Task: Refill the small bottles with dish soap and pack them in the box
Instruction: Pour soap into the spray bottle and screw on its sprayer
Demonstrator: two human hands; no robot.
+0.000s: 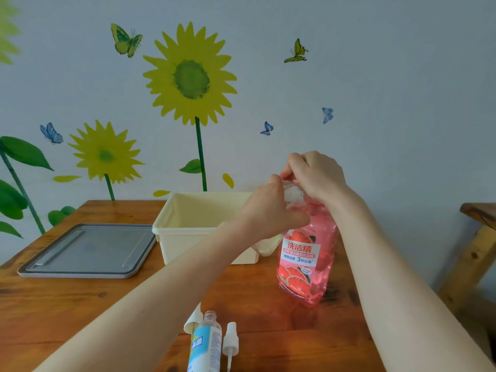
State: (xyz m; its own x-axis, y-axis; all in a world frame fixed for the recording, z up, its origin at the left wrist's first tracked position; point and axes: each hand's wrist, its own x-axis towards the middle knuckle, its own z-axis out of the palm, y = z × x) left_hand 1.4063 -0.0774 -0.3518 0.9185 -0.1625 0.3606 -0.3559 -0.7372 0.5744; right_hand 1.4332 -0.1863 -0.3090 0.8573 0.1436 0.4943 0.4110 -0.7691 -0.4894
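Left hand (268, 210) grips a clear small bottle (268, 244) — right hand (316, 175) pinches the soap bottle's (308, 256) top.

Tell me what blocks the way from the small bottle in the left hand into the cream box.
Nothing visible does. The cream box is open-topped, apparently empty, just left of the left hand holding the small clear bottle.

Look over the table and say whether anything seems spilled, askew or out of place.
No spill shows. The small bottle at the near edge stands open, its spray cap loose on the table beside it. That fits refilling. The left hand holds a clear bottle tilted at the pink soap bottle, under the right hand.
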